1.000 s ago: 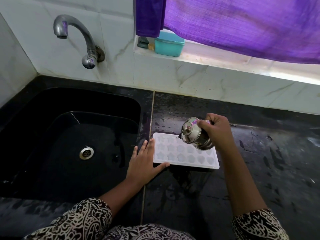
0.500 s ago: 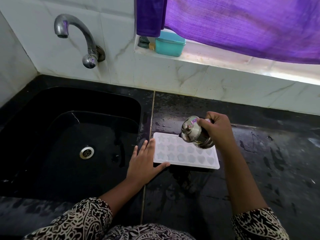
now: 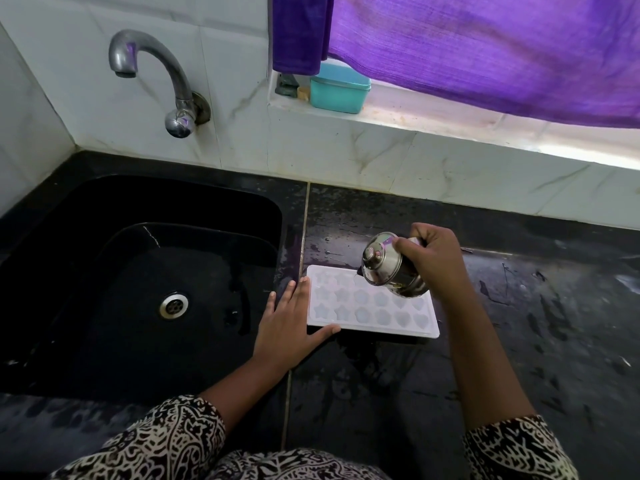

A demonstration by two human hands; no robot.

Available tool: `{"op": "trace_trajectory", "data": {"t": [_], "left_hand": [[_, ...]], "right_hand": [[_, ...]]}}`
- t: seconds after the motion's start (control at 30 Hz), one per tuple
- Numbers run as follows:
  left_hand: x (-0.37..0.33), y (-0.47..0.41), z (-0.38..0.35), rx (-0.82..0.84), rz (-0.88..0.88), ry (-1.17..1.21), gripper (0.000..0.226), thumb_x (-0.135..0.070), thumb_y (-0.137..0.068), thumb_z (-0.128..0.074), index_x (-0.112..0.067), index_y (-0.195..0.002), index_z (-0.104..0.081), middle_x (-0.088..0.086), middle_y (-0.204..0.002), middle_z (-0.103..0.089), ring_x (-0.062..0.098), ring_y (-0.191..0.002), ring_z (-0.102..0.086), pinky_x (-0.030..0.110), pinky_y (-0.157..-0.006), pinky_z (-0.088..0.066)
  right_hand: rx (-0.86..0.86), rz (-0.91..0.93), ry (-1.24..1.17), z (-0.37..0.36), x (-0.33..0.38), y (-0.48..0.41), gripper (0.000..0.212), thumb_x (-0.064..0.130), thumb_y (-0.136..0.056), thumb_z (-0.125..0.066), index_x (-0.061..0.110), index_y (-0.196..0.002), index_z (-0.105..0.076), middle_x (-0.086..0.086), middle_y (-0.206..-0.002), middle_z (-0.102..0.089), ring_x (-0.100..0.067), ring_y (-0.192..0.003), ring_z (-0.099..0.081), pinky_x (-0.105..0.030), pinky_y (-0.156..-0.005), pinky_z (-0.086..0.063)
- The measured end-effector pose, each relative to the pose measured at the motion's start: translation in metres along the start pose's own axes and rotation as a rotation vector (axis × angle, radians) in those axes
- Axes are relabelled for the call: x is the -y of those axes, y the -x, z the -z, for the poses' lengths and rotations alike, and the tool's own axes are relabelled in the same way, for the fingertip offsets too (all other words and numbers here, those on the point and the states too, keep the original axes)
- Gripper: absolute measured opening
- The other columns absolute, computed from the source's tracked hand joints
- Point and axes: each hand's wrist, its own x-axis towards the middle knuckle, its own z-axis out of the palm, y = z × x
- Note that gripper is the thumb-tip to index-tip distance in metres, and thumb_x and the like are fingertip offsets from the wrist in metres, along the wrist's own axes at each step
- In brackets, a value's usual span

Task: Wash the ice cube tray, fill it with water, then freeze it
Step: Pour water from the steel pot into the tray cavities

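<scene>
Filling: trickle slowly from steel pot [image 3: 388, 268] gripped by right hand [image 3: 434, 263], left hand [image 3: 287, 329] with spread fingers [image 3: 298, 293] bracing ice cube tray [image 3: 367, 315].

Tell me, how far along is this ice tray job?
Washing looks finished: the ice cube tray lies on the wet counter, out of the sink. Filling is in hand: the right hand tips a steel pot over it while the left hand steadies its edge. Freezing is left.

A teal box [image 3: 339, 91] sits on the windowsill [image 3: 433, 121] beneath a purple curtain [image 3: 485, 46].
</scene>
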Motion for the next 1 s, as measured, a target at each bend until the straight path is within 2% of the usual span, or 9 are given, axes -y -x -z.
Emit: {"op": "trace_trajectory", "data": {"t": [0.27,0.53,0.67,0.8,1.0], "left_hand": [[-0.0005,0.0002,0.0001,0.002,-0.001,-0.003,0.116,-0.092,-0.071,-0.003,-0.015,-0.156,-0.005,-0.001,-0.163,-0.016,0.014,-0.151,-0.008,0.040,-0.120,-0.003],[-0.0001,-0.0002,-0.0001,0.002,-0.002,0.006,0.116,-0.093,-0.070,-0.001,-0.015,-0.156,-0.003,-0.001,-0.164,-0.015,0.014,-0.151,-0.007,0.041,-0.120,-0.003],[-0.0005,0.0004,0.0004,0.008,-0.003,0.012,0.116,-0.093,-0.070,-0.003,-0.015,-0.156,-0.002,-0.001,-0.164,-0.015,0.014,-0.151,-0.006,0.040,-0.120,-0.001],[0.0000,0.0005,0.0011,0.011,-0.001,0.022,0.116,-0.093,-0.070,-0.004,-0.015,-0.156,-0.003,-0.002,-0.163,-0.016,0.014,-0.151,-0.006,0.039,-0.119,0.000],[0.0003,0.0001,0.0005,0.008,-0.005,0.014,0.113,-0.091,-0.073,-0.009,-0.015,-0.156,-0.002,-0.003,-0.163,-0.015,0.014,-0.151,-0.006,0.040,-0.120,-0.001]], "right_hand": [[-0.004,0.005,0.019,-0.0012,0.0013,0.0006,0.038,0.009,-0.079,-0.066,0.019,-0.052,-0.040,0.002,-0.051,-0.043,-0.015,-0.053,-0.042,-0.027,-0.053,-0.038],[-0.007,0.011,-0.003,-0.0012,0.0025,0.0009,0.036,0.008,-0.079,-0.066,0.015,-0.054,-0.041,-0.005,-0.053,-0.042,-0.018,-0.055,-0.040,-0.031,-0.056,-0.037],[0.001,0.006,-0.013,-0.0015,0.0018,0.0014,0.030,0.008,-0.080,-0.065,0.010,-0.058,-0.045,-0.012,-0.057,-0.046,-0.021,-0.057,-0.045,-0.032,-0.056,-0.041],[-0.001,0.010,-0.019,-0.0011,0.0007,0.0019,0.033,0.007,-0.080,-0.065,0.011,-0.056,-0.042,-0.010,-0.056,-0.043,-0.021,-0.057,-0.042,-0.031,-0.057,-0.039],[-0.044,-0.056,-0.135,0.0009,-0.0068,0.0035,0.039,0.006,-0.078,-0.067,0.016,-0.054,-0.038,-0.001,-0.051,-0.038,-0.012,-0.050,-0.037,-0.021,-0.048,-0.038]]}}
